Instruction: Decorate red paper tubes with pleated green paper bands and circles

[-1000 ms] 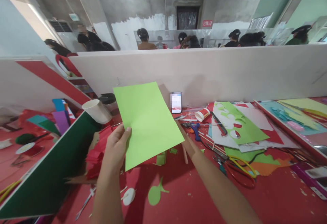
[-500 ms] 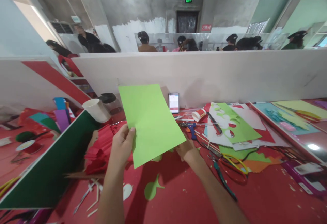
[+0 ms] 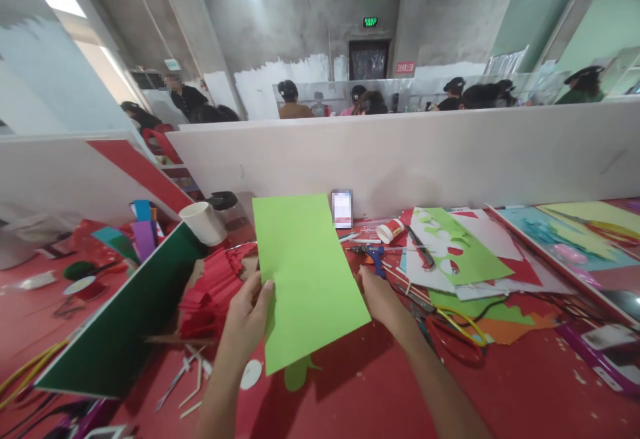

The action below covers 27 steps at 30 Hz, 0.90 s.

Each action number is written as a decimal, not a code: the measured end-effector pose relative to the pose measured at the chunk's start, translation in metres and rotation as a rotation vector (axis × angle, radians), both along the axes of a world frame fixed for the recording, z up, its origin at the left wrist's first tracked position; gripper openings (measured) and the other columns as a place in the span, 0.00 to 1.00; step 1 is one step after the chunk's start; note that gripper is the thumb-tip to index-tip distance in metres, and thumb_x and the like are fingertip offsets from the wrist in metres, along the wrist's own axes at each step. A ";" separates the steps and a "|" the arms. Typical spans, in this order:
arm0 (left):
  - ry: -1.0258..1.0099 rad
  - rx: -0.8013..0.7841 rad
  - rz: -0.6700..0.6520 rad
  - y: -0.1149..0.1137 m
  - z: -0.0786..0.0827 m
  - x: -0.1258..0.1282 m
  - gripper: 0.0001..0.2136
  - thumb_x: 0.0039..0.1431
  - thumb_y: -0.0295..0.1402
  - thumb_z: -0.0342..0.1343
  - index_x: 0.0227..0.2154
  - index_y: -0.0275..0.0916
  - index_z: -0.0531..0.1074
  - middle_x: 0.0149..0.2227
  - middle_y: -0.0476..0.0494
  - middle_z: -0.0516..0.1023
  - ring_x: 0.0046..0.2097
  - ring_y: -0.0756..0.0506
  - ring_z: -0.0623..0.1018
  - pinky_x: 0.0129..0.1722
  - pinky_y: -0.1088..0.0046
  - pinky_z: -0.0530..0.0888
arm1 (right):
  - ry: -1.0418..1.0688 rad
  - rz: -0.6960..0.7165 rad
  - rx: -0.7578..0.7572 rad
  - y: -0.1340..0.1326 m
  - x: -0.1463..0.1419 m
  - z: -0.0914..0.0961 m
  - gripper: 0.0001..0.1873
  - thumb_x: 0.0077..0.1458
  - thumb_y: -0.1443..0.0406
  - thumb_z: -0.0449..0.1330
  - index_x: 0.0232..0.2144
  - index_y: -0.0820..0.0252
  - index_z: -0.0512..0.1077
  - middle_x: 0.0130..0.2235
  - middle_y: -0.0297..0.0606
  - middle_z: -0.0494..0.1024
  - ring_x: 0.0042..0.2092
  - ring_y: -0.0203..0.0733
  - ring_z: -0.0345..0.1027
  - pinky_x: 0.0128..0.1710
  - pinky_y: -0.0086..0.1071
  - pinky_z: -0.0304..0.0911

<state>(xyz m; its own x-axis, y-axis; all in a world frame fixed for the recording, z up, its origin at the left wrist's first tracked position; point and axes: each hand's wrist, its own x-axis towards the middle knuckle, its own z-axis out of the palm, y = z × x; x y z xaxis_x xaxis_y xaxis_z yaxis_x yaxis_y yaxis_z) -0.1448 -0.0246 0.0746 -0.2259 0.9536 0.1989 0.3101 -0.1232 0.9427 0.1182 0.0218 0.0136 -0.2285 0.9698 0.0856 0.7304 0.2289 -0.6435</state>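
A bright green sheet of paper [image 3: 305,279] is held tilted above the red table. My left hand [image 3: 251,309] pinches its left edge, thumb on the front face and fingers behind. At the right edge, my right hand [image 3: 379,297] grips the sheet, its fingertips partly hidden by the paper. Below the sheet lie a green paper cutout [image 3: 296,377], partly covered by it, and a white paper circle [image 3: 251,374]. Red crepe paper [image 3: 213,292] is bunched beside my left hand.
Right of my hands lie scissors [image 3: 463,325], a blue glue gun [image 3: 375,259], a utility knife [image 3: 421,247] and cut green paper [image 3: 475,252]. A phone [image 3: 343,209] leans against the white partition [image 3: 430,159]. A green board [image 3: 125,312] and paper cup [image 3: 203,222] stand left.
Both hands have brought the green sheet lower, and its bottom edge now overlaps the green cutout on the table. My view has shifted slightly up and to the left.
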 end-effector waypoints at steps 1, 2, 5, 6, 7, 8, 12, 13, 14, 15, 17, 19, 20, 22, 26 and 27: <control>-0.002 -0.003 -0.008 -0.001 -0.002 0.002 0.17 0.55 0.45 0.56 0.41 0.38 0.72 0.39 0.42 0.79 0.39 0.42 0.78 0.39 0.70 0.74 | -0.030 -0.026 -0.010 0.003 0.002 0.001 0.04 0.57 0.71 0.53 0.36 0.59 0.64 0.31 0.42 0.75 0.34 0.47 0.69 0.32 0.33 0.54; -0.002 -0.010 -0.016 -0.001 -0.005 0.003 0.17 0.55 0.45 0.55 0.42 0.38 0.72 0.40 0.42 0.79 0.39 0.42 0.78 0.40 0.70 0.74 | -0.048 -0.048 -0.008 0.005 0.003 0.001 0.03 0.57 0.70 0.53 0.34 0.58 0.63 0.29 0.39 0.73 0.31 0.45 0.68 0.30 0.31 0.52; 0.012 -0.022 -0.032 0.001 -0.012 0.005 0.17 0.56 0.44 0.54 0.42 0.38 0.72 0.40 0.42 0.79 0.38 0.43 0.78 0.39 0.70 0.74 | -0.023 -0.068 0.029 0.006 0.004 0.001 0.05 0.58 0.68 0.52 0.30 0.56 0.59 0.26 0.33 0.70 0.28 0.40 0.64 0.28 0.29 0.48; 0.030 -0.019 -0.026 0.002 -0.014 0.005 0.16 0.57 0.44 0.54 0.43 0.38 0.72 0.40 0.42 0.79 0.38 0.43 0.78 0.39 0.71 0.74 | 0.003 -0.069 0.036 0.005 0.005 0.001 0.06 0.57 0.69 0.52 0.29 0.56 0.58 0.26 0.32 0.69 0.27 0.39 0.64 0.28 0.29 0.48; 0.052 -0.012 -0.013 0.002 -0.015 0.004 0.16 0.57 0.44 0.54 0.43 0.38 0.72 0.40 0.42 0.79 0.39 0.43 0.78 0.39 0.71 0.74 | 0.038 -0.067 0.037 0.004 0.006 0.001 0.07 0.56 0.69 0.52 0.28 0.56 0.57 0.26 0.31 0.69 0.27 0.38 0.64 0.28 0.28 0.49; 0.075 -0.004 0.004 0.002 -0.016 0.003 0.16 0.58 0.43 0.53 0.43 0.38 0.71 0.41 0.42 0.79 0.40 0.43 0.78 0.40 0.71 0.74 | 0.080 -0.064 0.028 0.003 0.007 0.002 0.07 0.54 0.70 0.53 0.28 0.55 0.57 0.25 0.30 0.69 0.27 0.38 0.64 0.28 0.28 0.50; 0.117 -0.034 0.009 -0.004 -0.019 -0.003 0.17 0.57 0.45 0.54 0.43 0.39 0.70 0.41 0.41 0.79 0.41 0.42 0.78 0.40 0.71 0.74 | 0.339 -0.074 -0.033 0.002 0.020 0.010 0.09 0.49 0.71 0.54 0.29 0.54 0.56 0.22 0.25 0.66 0.25 0.37 0.65 0.27 0.27 0.55; 0.115 -0.053 -0.006 -0.008 -0.021 -0.002 0.17 0.57 0.45 0.54 0.43 0.39 0.70 0.41 0.41 0.79 0.41 0.41 0.78 0.40 0.70 0.74 | 0.421 -0.086 -0.034 0.002 0.025 0.012 0.09 0.50 0.70 0.54 0.29 0.54 0.56 0.22 0.24 0.65 0.24 0.36 0.65 0.26 0.27 0.56; 0.117 -0.070 -0.019 -0.012 -0.023 0.000 0.17 0.56 0.46 0.54 0.43 0.39 0.70 0.41 0.41 0.79 0.40 0.41 0.79 0.40 0.70 0.75 | 0.507 -0.097 -0.037 0.002 0.030 0.015 0.09 0.51 0.68 0.55 0.30 0.53 0.55 0.22 0.24 0.64 0.24 0.37 0.65 0.25 0.27 0.57; 0.124 -0.079 -0.028 -0.016 -0.026 0.003 0.17 0.56 0.46 0.54 0.43 0.39 0.69 0.41 0.41 0.79 0.40 0.41 0.79 0.41 0.70 0.75 | 0.596 -0.103 -0.040 0.003 0.035 0.018 0.10 0.52 0.66 0.55 0.30 0.53 0.54 0.22 0.23 0.64 0.23 0.37 0.65 0.24 0.28 0.58; 0.165 -0.088 -0.019 -0.024 -0.034 0.016 0.16 0.56 0.46 0.53 0.41 0.40 0.69 0.40 0.41 0.80 0.40 0.41 0.79 0.39 0.70 0.75 | 0.775 -0.095 -0.052 0.004 0.043 0.023 0.12 0.53 0.63 0.56 0.30 0.52 0.53 0.23 0.23 0.64 0.21 0.37 0.65 0.22 0.28 0.59; 0.249 -0.105 -0.048 -0.030 -0.042 0.033 0.15 0.59 0.44 0.50 0.42 0.41 0.69 0.38 0.41 0.80 0.40 0.40 0.79 0.38 0.70 0.74 | 0.903 -0.084 -0.046 0.005 0.049 0.027 0.14 0.53 0.61 0.57 0.30 0.52 0.51 0.23 0.23 0.64 0.20 0.36 0.64 0.20 0.28 0.59; 0.308 -0.125 -0.063 -0.032 -0.046 0.042 0.15 0.61 0.42 0.48 0.45 0.41 0.68 0.37 0.41 0.80 0.38 0.40 0.80 0.37 0.69 0.74 | 0.937 -0.087 -0.033 0.005 0.051 0.028 0.15 0.52 0.61 0.58 0.29 0.52 0.51 0.24 0.23 0.65 0.20 0.35 0.64 0.19 0.28 0.59; 0.468 -0.208 -0.029 -0.034 -0.052 0.057 0.16 0.63 0.38 0.43 0.51 0.41 0.65 0.34 0.41 0.80 0.35 0.40 0.80 0.33 0.69 0.72 | 0.968 -0.096 -0.025 0.005 0.052 0.028 0.16 0.51 0.61 0.60 0.29 0.53 0.52 0.25 0.24 0.66 0.20 0.34 0.64 0.19 0.27 0.59; 0.661 -0.257 0.011 -0.040 -0.060 0.071 0.24 0.65 0.35 0.39 0.63 0.41 0.50 0.32 0.43 0.80 0.33 0.38 0.81 0.28 0.71 0.67 | 0.974 -0.085 -0.076 0.004 0.048 0.026 0.16 0.51 0.61 0.60 0.30 0.53 0.53 0.26 0.24 0.68 0.22 0.35 0.67 0.21 0.28 0.62; 0.680 -0.250 -0.011 -0.043 -0.061 0.072 0.25 0.65 0.35 0.39 0.64 0.40 0.46 0.32 0.43 0.80 0.32 0.38 0.81 0.27 0.71 0.66 | 0.974 -0.067 -0.095 0.004 0.045 0.024 0.16 0.52 0.61 0.60 0.30 0.53 0.53 0.26 0.24 0.69 0.22 0.35 0.68 0.22 0.28 0.63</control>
<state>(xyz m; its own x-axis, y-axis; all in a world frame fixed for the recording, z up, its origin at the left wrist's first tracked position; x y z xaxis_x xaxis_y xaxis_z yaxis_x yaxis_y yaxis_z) -0.0728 -0.0673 0.0134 -0.1197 0.9905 0.0674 0.8379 0.0644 0.5420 0.1636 0.0256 0.0381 -0.0440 0.9907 0.1286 -0.1204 0.1225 -0.9851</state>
